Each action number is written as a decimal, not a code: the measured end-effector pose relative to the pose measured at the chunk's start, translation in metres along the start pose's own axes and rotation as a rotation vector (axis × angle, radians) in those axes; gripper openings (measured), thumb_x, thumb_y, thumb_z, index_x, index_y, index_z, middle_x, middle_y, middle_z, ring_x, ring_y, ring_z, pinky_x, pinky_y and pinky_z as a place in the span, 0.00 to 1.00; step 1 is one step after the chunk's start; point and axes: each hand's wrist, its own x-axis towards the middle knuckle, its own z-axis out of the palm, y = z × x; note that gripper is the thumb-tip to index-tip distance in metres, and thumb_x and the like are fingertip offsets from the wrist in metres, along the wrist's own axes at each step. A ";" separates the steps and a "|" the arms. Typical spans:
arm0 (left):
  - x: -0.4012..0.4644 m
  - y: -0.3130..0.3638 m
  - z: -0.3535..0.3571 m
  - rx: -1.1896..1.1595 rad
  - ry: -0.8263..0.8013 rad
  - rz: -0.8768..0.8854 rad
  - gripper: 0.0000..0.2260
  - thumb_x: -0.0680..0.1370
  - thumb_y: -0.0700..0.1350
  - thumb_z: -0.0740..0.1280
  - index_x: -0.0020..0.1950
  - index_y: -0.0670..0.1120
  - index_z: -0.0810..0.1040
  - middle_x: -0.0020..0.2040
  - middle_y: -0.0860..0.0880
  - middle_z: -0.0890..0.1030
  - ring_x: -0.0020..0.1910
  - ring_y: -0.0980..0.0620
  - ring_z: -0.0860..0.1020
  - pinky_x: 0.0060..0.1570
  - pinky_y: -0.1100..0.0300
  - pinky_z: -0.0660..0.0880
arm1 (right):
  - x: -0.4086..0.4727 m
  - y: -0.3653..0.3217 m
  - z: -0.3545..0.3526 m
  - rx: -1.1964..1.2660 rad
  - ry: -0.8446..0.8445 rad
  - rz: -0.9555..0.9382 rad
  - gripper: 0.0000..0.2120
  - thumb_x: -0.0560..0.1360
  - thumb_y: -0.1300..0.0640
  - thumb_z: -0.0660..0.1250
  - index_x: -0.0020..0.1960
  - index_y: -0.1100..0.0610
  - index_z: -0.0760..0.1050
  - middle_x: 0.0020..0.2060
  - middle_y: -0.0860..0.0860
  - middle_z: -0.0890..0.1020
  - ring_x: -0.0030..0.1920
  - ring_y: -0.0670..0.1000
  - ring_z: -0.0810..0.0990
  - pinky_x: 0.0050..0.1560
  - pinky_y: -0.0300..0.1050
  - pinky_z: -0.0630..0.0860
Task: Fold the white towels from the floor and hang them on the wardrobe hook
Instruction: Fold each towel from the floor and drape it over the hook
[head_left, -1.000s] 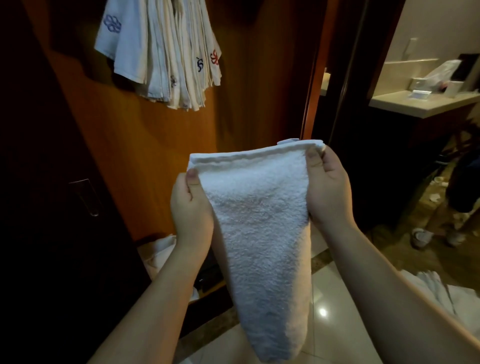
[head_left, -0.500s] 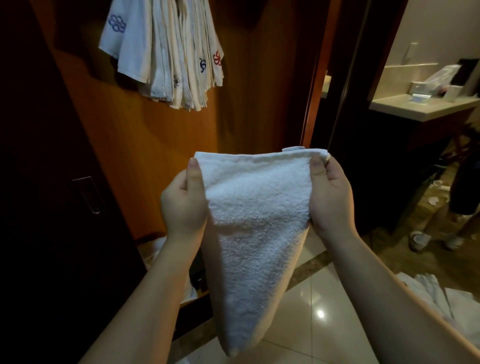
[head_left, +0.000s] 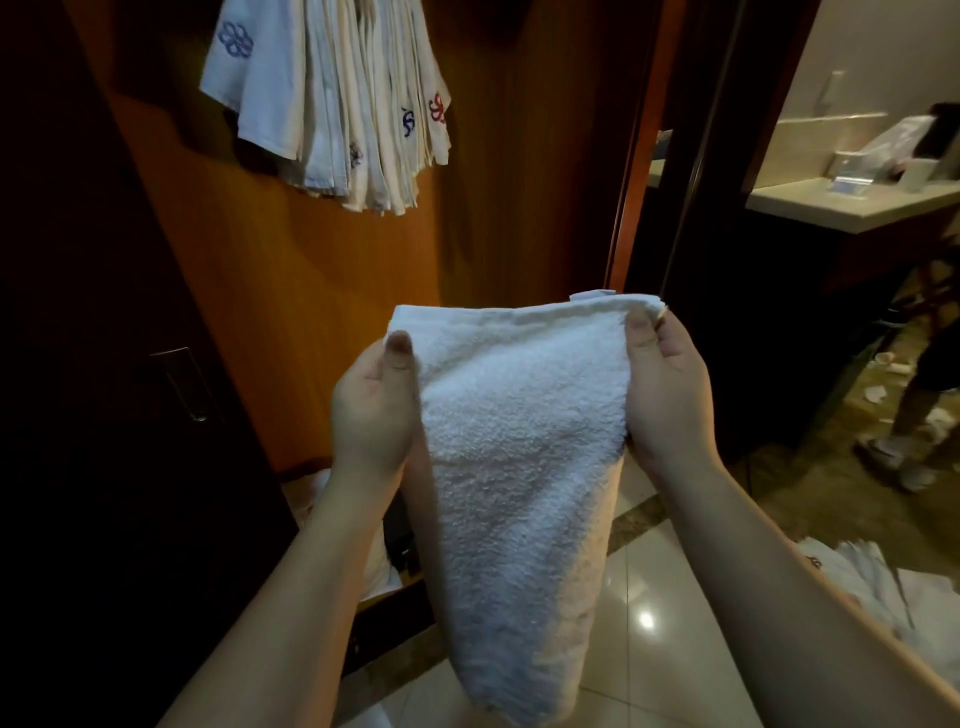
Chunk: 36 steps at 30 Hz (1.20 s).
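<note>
Towel held by its top corners

Towel (head_left: 519, 447), white terry, hangs at chest height, left hand (head_left: 371, 410) and right hand (head_left: 670, 395) each pinching an upper corner, probably to square the fold. Hung towels (head_left: 332, 104) crowd the wardrobe panel (head_left: 291, 291) above; more towels (head_left: 878, 592) lie on the floor.

The held towel (head_left: 519, 457) is plain white terry. The hanging towels (head_left: 332, 104) are white with blue and red embroidered emblems. The wardrobe panel (head_left: 311, 291) is orange-brown wood; the floor tiles (head_left: 675, 623) are glossy cream.
</note>
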 end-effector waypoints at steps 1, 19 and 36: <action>0.003 0.002 -0.003 -0.057 -0.071 -0.034 0.19 0.71 0.73 0.65 0.35 0.59 0.79 0.32 0.59 0.80 0.31 0.62 0.78 0.31 0.71 0.71 | 0.000 0.000 -0.001 0.002 0.000 0.008 0.19 0.82 0.37 0.56 0.58 0.43 0.83 0.52 0.48 0.86 0.51 0.52 0.84 0.53 0.64 0.80; 0.020 -0.011 -0.025 -0.404 -0.450 -0.553 0.17 0.73 0.53 0.73 0.54 0.43 0.86 0.57 0.37 0.84 0.57 0.38 0.83 0.51 0.48 0.82 | 0.009 0.024 -0.038 0.589 -0.658 0.691 0.30 0.59 0.48 0.86 0.57 0.58 0.86 0.60 0.58 0.84 0.62 0.56 0.83 0.54 0.49 0.82; -0.034 -0.037 -0.002 -0.036 0.023 -0.645 0.12 0.80 0.54 0.69 0.45 0.48 0.85 0.40 0.49 0.87 0.39 0.49 0.85 0.38 0.56 0.77 | -0.025 0.072 0.007 0.478 -0.221 0.887 0.19 0.83 0.50 0.63 0.67 0.61 0.76 0.57 0.57 0.85 0.56 0.58 0.86 0.46 0.50 0.84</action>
